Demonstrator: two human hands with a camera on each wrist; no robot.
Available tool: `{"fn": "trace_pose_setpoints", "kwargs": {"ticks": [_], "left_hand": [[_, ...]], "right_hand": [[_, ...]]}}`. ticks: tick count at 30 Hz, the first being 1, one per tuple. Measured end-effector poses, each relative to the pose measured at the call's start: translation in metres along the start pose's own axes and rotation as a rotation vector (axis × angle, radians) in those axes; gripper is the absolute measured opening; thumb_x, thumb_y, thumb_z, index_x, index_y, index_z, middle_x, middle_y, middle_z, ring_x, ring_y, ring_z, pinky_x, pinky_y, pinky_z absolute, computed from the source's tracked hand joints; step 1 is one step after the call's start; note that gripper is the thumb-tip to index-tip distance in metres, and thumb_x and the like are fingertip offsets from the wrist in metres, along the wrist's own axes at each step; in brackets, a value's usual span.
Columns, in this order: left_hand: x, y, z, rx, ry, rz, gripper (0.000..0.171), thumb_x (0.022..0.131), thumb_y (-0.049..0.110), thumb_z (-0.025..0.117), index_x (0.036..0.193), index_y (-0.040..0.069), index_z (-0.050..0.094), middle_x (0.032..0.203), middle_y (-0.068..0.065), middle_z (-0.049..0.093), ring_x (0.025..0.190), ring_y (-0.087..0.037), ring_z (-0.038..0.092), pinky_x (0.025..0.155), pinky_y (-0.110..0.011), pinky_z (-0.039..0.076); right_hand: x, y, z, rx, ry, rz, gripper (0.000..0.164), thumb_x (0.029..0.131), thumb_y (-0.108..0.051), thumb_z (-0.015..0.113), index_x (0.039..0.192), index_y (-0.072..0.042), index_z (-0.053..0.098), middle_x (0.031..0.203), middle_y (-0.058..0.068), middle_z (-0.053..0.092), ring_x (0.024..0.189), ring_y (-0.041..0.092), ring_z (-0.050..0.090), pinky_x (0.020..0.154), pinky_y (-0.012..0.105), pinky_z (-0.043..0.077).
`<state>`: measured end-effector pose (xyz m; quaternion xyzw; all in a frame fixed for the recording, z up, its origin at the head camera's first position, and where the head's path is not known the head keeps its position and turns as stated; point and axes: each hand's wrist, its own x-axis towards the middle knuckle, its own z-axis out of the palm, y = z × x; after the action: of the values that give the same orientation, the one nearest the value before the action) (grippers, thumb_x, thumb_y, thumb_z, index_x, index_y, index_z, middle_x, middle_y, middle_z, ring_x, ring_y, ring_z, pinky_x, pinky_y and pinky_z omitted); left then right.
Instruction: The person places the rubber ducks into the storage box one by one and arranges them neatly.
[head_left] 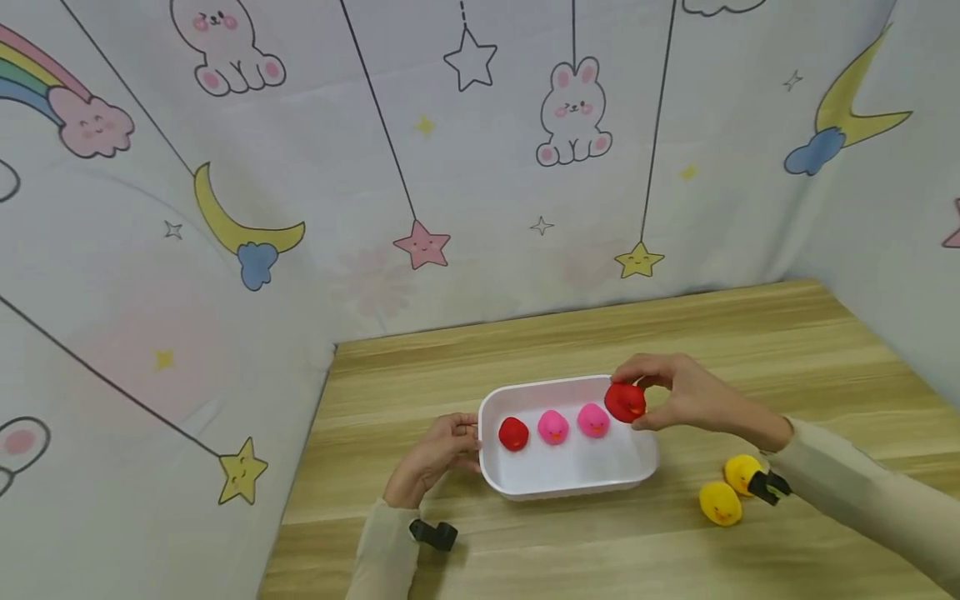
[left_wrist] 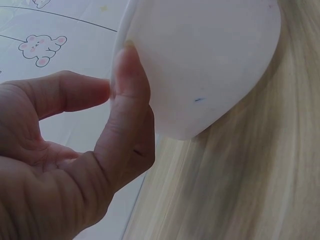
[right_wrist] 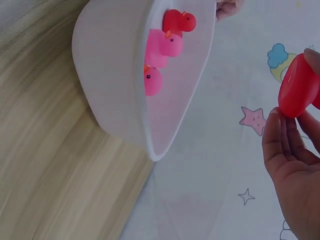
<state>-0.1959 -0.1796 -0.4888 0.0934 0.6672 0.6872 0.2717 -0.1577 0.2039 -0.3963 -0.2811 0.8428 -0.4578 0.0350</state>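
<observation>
- Pinching a red duck, the right hand has its grip firmly on the toy, thumb one side, fingers the other!
- And that duck is up in the air by the right end of the white tray, held apart from it in the right wrist view, base exposed.
- Over on the other side, the left hand, fingers bent, has its grip on the tray's left end, right at the rim.
- Three ducks line up inside: a second red duck at the left, then two pink ducks beside it, the tray's right part bare floor.
- Out on the wooden table, two yellow ducks sit close together, right of the tray, near the right sleeve; a black wrist mount partly covers one.
- Behind it all hangs a pale cloth printed with bunnies, stars and moons!
</observation>
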Motion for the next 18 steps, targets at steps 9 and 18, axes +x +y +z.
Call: {"fn": "trace_pose_setpoints", "kwargs": {"ticks": [9,18], "left_hand": [[-0.001,0.0,0.001,-0.004,-0.001,0.003,0.048,0.087,-0.011,0.053,0.132,-0.021,0.038,0.101,-0.016,0.062,0.075,-0.013,0.062,0.058,-0.024,0.06],[-0.002,0.002,-0.002,0.003,-0.009,-0.003,0.046,0.089,-0.011,0.052,0.132,-0.021,0.039,0.099,-0.016,0.063,0.076,-0.014,0.062,0.06,-0.025,0.061]], "right_hand": [[0.026,-0.009,0.019,0.039,-0.086,-0.055,0.046,0.076,-0.009,0.087,0.118,-0.009,0.07,0.113,0.001,0.067,0.099,0.024,0.063,0.084,0.033,0.06],[0.048,-0.011,0.039,-0.008,-0.149,-0.028,0.047,0.077,-0.013,0.087,0.12,-0.008,0.069,0.113,0.001,0.067,0.101,0.022,0.064,0.088,0.036,0.06]]}}
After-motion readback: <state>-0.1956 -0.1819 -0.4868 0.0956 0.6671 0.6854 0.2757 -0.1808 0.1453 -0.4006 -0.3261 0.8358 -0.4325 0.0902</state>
